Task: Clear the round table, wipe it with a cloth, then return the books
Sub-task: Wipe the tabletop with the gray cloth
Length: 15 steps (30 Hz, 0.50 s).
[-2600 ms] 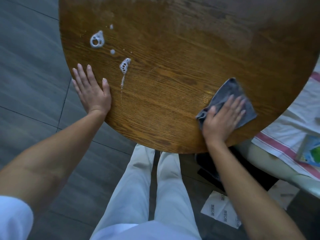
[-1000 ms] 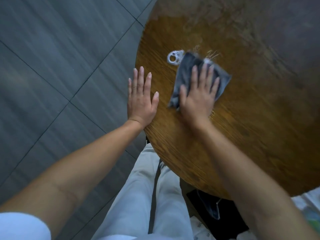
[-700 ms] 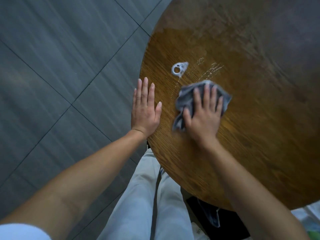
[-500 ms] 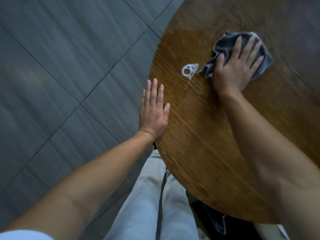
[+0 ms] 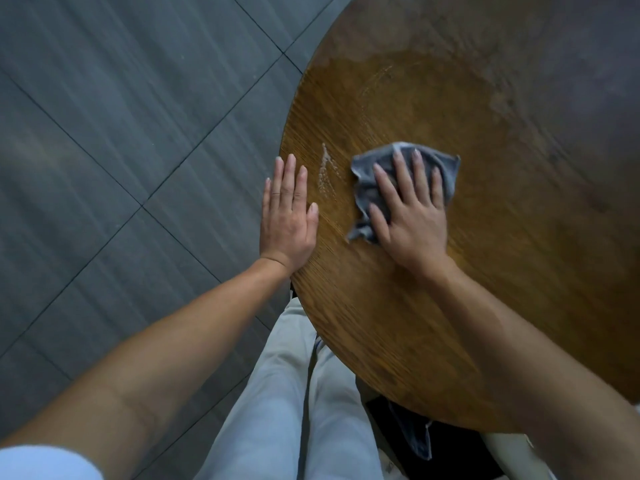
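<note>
Nearest the camera are the person's pale grey trouser legs (image 5: 291,403), standing against the near edge of the round brown wooden table (image 5: 485,289). The left hand (image 5: 287,216) lies flat on the table's left rim, fingers straight and close together, pointing away from the body. Just to its right, past a thin streak of white foam (image 5: 325,174), the right hand (image 5: 410,216) presses palm-down on a crumpled grey cloth (image 5: 367,181), fingers spread apart over it. The cloth's long axis runs from near-left to far-right. Beyond it the tabletop stretches bare, its far part duller. Left of the rim lies grey tiled floor (image 5: 121,133).
</note>
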### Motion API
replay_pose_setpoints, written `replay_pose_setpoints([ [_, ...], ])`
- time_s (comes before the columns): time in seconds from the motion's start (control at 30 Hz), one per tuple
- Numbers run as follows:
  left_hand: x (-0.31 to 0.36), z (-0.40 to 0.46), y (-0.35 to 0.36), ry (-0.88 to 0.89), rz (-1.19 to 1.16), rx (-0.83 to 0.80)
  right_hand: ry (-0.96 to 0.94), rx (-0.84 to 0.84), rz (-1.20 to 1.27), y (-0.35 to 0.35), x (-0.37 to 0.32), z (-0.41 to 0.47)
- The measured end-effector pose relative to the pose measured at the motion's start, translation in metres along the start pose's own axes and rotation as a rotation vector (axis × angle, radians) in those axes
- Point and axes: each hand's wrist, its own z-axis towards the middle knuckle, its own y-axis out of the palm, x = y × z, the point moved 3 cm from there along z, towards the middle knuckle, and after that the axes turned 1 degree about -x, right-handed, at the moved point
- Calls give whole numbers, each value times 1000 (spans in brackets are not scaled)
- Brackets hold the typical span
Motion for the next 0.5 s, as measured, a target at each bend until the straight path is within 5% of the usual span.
replay_pose_setpoints([
  [0.23, 0, 0, 0, -15, -1, 2, 574, 98, 150, -36, 68, 61],
  [0.37, -1, -1, 0, -15, -7, 3, 378, 139, 163, -42, 3, 132],
  [0.5, -3, -3, 0, -61, -34, 49, 37, 92, 61, -22, -56, 97],
])
